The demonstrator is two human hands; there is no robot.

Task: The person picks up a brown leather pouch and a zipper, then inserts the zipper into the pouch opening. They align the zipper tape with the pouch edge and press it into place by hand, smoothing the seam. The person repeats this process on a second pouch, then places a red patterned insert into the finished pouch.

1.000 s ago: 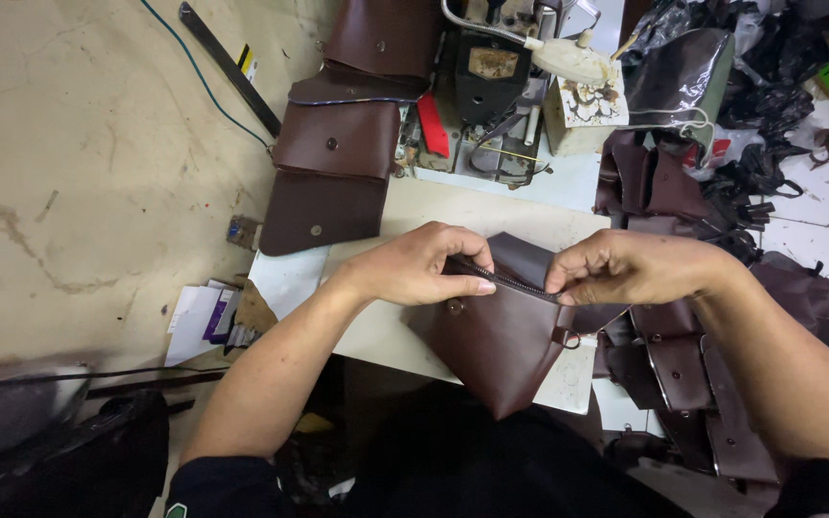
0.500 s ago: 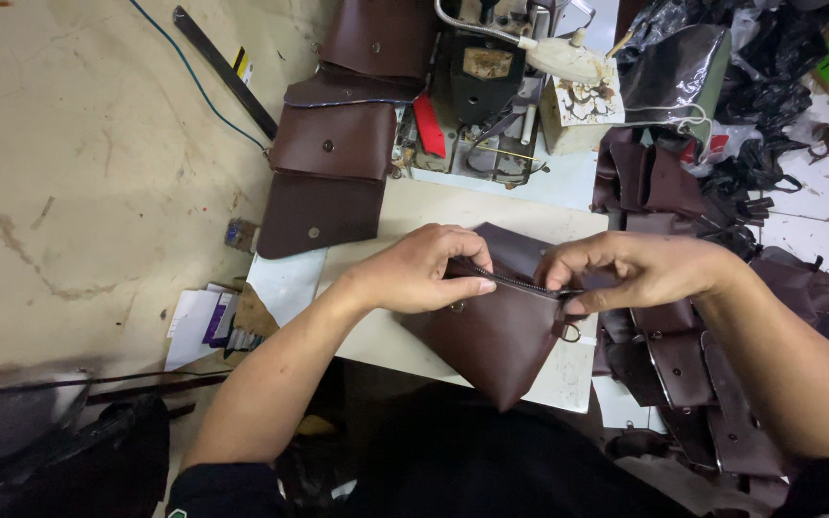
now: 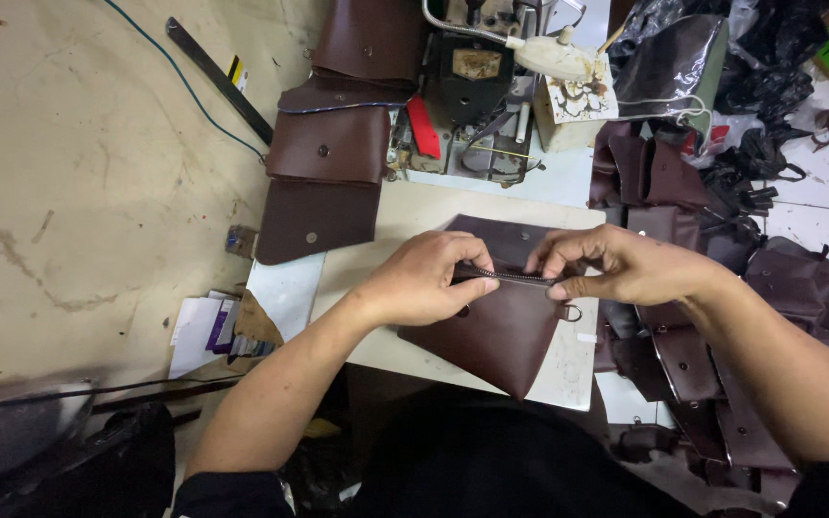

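**Brown pouch, zip being worked**

Brown leatherette pouch (image 3: 501, 331) is lying on the counter (image 3: 414, 216) as we are pinching its zipper (image 3: 510, 276): left hand (image 3: 429, 283) closed on one end, right hand (image 3: 616, 269) seemingly gripping the slider. Next, we are needing steady, opposed tension.

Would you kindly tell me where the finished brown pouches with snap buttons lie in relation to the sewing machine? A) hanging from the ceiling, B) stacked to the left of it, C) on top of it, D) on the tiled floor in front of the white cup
B: the brown pouches are stacked on the left side of the sewing machine, overhanging the table edge.
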